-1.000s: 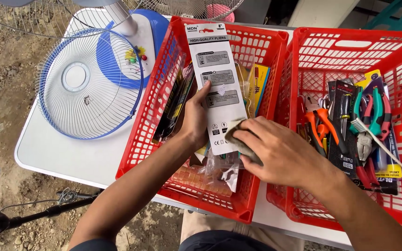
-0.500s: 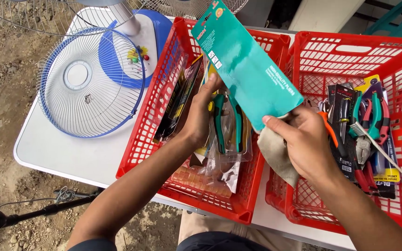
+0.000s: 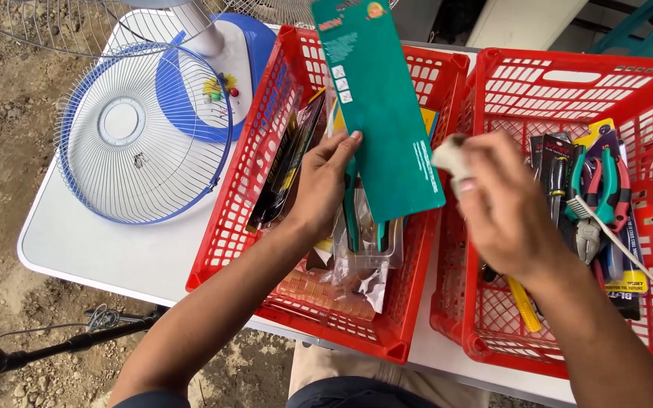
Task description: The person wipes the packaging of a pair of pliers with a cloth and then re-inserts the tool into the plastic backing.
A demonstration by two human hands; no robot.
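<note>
My left hand [image 3: 323, 185] holds a long green card-backed tool package [image 3: 379, 113] by its left edge, tilted upright over the left red basket [image 3: 228, 219]. A clear blister with green-handled pliers [image 3: 364, 227] shows under the card. My right hand [image 3: 504, 208], blurred, is closed on a small pale cloth [image 3: 447, 155] close to the card's right edge. Packaged tools lie in the basket beneath.
A second red basket [image 3: 568, 83] on the right holds pliers, cutters and a white brush. A blue-and-white fan guard [image 3: 141, 136] and fan base lie on the white table [image 3: 107, 249] at the left. Bare dirt ground and a black stand are below left.
The package was flipped from its white printed side to its green back and raised. My right hand with the cloth moved off the package toward its right edge.
</note>
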